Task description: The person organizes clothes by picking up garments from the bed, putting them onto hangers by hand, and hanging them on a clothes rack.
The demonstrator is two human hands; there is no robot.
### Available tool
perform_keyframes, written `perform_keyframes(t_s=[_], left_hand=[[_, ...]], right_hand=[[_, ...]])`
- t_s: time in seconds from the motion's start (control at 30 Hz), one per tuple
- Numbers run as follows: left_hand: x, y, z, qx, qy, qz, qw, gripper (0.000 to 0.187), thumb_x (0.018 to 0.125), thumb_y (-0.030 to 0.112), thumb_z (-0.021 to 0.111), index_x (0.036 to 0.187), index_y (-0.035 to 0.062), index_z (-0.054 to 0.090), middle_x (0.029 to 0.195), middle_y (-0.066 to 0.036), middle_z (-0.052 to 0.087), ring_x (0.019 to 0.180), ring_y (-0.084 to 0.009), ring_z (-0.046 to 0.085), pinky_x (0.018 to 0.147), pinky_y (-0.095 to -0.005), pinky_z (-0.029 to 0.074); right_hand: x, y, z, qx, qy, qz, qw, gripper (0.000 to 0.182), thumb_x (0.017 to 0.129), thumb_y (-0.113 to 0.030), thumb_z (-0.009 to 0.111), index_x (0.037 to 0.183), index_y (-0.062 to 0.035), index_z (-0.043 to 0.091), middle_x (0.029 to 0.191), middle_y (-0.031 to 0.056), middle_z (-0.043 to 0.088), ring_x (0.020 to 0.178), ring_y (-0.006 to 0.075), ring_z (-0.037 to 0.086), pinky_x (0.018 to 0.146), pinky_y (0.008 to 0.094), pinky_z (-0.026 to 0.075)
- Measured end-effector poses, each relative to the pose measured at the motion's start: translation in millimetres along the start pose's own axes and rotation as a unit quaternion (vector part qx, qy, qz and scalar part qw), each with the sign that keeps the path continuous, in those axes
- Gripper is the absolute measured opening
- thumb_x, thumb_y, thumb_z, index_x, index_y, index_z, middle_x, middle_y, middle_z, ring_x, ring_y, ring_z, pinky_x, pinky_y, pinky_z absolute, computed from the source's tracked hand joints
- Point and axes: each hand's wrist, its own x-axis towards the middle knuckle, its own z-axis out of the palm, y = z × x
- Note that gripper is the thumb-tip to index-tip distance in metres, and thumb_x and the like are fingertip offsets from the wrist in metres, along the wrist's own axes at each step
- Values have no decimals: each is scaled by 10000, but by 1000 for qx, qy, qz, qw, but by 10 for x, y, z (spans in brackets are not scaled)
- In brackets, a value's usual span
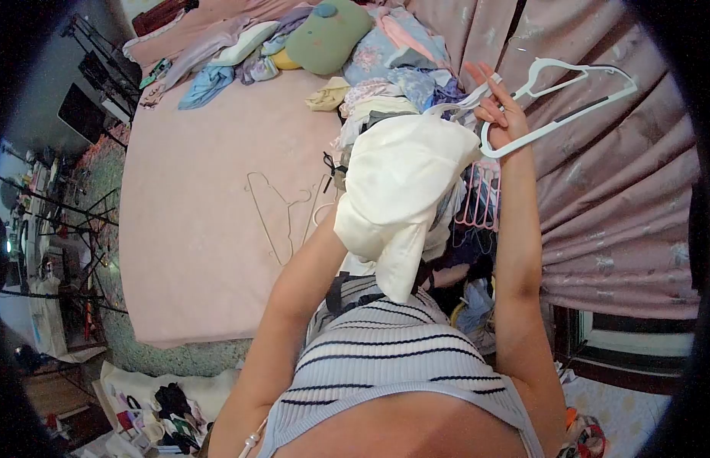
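We raise our right hand (498, 107) above the far edge of the bed, its fingers curled around the neck of a white plastic clothes hanger (557, 107), with two fingertips stretched straight upward past the hook. The hanger tilts, its long bar running up to the right against the dusty pink patterned curtain (614, 214).

Our left hand is hidden under a cream, satiny garment (404, 191), so we cannot tell how its fingers are set (only the forearm shows, rising from below into the cloth). The garment bunches around that hand and hangs down in a folded tail toward our chest. Its upper edge lies just beside the hanger's lower arm, close to the right hand; whether cloth and hanger touch there is unclear.

Beneath it all spreads the pale pink bedsheet (194, 229), and on it lie a few thin, pale wire-like hangers (282, 214), just left of the hanging garment. Along the head of the bed sits a heap of mixed clothes (385, 69) in blues, florals and whites, with a green rounded cushion (328, 34) on top of the pile. A pink plastic hanger (481, 198) peeks out behind the garment, near the right forearm. On the floor by the bed's near corner, small dark items rest on a white cloth (179, 397). Black tripod stands (72, 221) are on the left.
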Motion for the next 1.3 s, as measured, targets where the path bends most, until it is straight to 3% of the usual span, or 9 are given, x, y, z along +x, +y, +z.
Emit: perform_keyframes(t_s=[0.2, 0.27, 0.4, 0.57, 0.73, 0.87, 1.0, 1.2, 1.3], left_hand=[[78, 82, -189, 107, -61, 37, 992, 423, 863, 236, 508, 1226, 29, 441, 1191, -97, 505, 1118, -178, 460, 965, -315, 356], [224, -72, -275, -251, -104, -46, 961, 449, 853, 227, 521, 1244, 31, 419, 1235, -109, 471, 1159, -182, 428, 997, -337, 333], [126, 242, -90, -85, -81, 8, 993, 386, 857, 232, 518, 1181, 23, 487, 1184, -79, 512, 1135, -170, 436, 951, -330, 351], [180, 64, -16, -81, -63, -75, 992, 243, 882, 147, 437, 1052, 9, 543, 946, -56, 597, 814, -138, 579, 785, -260, 442], [133, 148, -148, -45, -137, -141, 979, 256, 875, 124, 449, 1092, 23, 543, 841, -36, 603, 671, -90, 552, 633, -224, 457], [110, 267, -315, -152, -118, -111, 975, 342, 862, 115, 490, 1196, 44, 502, 845, -24, 606, 536, -35, 459, 545, -182, 409], [140, 278, -474, -138, -51, -113, 983, 375, 854, 66, 479, 1228, 48, 448, 1012, -61, 576, 599, -87, 518, 574, -227, 466], [185, 326, -591, -107, 41, -120, 986, 426, 826, 127, 581, 1219, 27, 450, 1094, -71, 551, 692, -144, 584, 583, -230, 493], [174, 361, -656, -91, -33, -145, 985, 410, 795, 130, 595, 1172, 29, 468, 1044, -59, 562, 696, -140, 594, 585, -249, 494]], right_hand=[[-99, -49, 116, -13, 2, 23, 1000, 331, 880, -145, 480, 1189, -26, 464, 1106, 122, 555, 371, 5, 238, 415, 150, 281], [-211, -18, 265, -45, 18, 55, 997, 393, 876, -189, 499, 1209, 12, 444, 944, 87, 580, 374, -4, 237, 397, 137, 266], [-378, 304, 433, -111, -15, 159, 981, 406, 880, -201, 490, 1218, 17, 432, 1033, 137, 583, 391, -3, 251, 386, 126, 248], [-462, 602, 472, -164, -47, 203, 964, 452, 911, -259, 432, 1271, 9, 375, 1072, 160, 580, 408, -21, 277, 370, 135, 211], [-511, 625, 274, -311, 79, 204, 925, 378, 916, -262, 414, 1186, 0, 451, 1126, 171, 560, 416, 12, 309, 373, 166, 260], [-640, 549, -158, -479, 40, 117, 869, 357, 925, -318, 386, 1068, -30, 542, 868, 93, 647, 421, 44, 364, 367, 194, 246], [-918, 453, -322, -491, -56, 181, 850, 497, 931, -407, 320, 921, -5, 611, 556, 42, 582, 375, 59, 320, 387, 221, 275], [-1233, 571, -385, -476, -154, 292, 815, 579, 944, -418, 277, 757, 18, 608, 406, -8, 390, 352, 50, 326, 363, 195, 266], [-1263, 661, -353, -450, -175, 317, 816, 593, 939, -441, 277, 764, 19, 609, 409, -11, 387, 351, 52, 314, 365, 201, 249]])
